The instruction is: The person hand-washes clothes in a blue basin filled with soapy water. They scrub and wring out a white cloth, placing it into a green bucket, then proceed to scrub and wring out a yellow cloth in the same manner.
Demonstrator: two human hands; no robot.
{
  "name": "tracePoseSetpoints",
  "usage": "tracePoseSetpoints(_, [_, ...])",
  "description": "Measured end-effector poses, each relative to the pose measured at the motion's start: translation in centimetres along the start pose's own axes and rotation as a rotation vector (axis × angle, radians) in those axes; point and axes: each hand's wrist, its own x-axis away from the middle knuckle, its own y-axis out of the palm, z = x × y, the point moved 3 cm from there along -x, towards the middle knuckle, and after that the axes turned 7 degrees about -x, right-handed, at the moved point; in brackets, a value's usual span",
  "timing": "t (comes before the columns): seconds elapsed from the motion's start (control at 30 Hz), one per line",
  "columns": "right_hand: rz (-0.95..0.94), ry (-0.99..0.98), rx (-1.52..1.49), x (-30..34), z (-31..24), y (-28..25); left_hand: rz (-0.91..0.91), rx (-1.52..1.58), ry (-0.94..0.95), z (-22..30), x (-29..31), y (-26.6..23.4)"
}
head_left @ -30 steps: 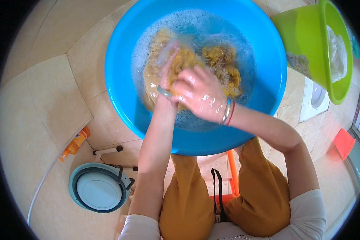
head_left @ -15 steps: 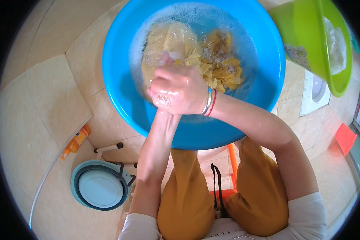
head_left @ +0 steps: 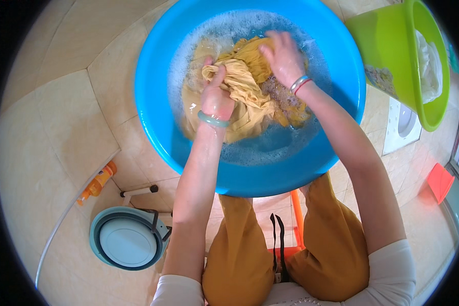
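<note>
Clasping soaked yellow cloth [head_left: 247,89] in our left hand [head_left: 218,99], we have our right hand [head_left: 285,58] apart at two o'clock, its grip unclear. The cloth lies in the blue basin [head_left: 152,97] at twelve o'clock, likely soft, heavy, slippery, best held by gathered folds.

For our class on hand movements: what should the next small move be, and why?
Probably close the right hand on the wet mustard-yellow cloth: it is spread open at that cloth's edge, while the left hand grips a fold of wet pale-yellow cloth in the round blue plastic basin.
</note>
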Motion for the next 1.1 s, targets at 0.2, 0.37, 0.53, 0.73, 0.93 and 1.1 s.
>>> tracePoseSetpoints(0.2, [-0.282, 0.193, 0.071, 0.5, 2.7, 1.9, 0.030, -0.028, -0.048, -2.4, -1.1, 0.7])
tracePoseSetpoints(0.37, [-0.067, -0.436, -0.227, 3.0, -8.5, -2.0, -0.074, -0.021, -0.168, -1.4, -1.1, -0.2])
tracePoseSetpoints(0.53, [-0.180, -0.470, -0.359, 8.4, -15.8, -5.3, -0.027, -0.124, -0.022, 0.6, 3.1, 3.2])
tracePoseSetpoints(0.73, [-0.015, -0.534, -0.445, 7.2, -18.1, -5.4, -0.653, 0.215, -0.398, 0.7, 2.5, 1.4])
tracePoseSetpoints(0.93, [0.048, -0.535, -0.492, 5.9, -16.7, -5.5, -0.162, -0.112, -0.028, 0.5, 6.4, 3.8])
tracePoseSetpoints(1.1, [0.085, -0.499, -0.598, 4.6, -15.2, -5.2, -0.044, -0.040, -0.043, 0.8, 6.9, 4.5])
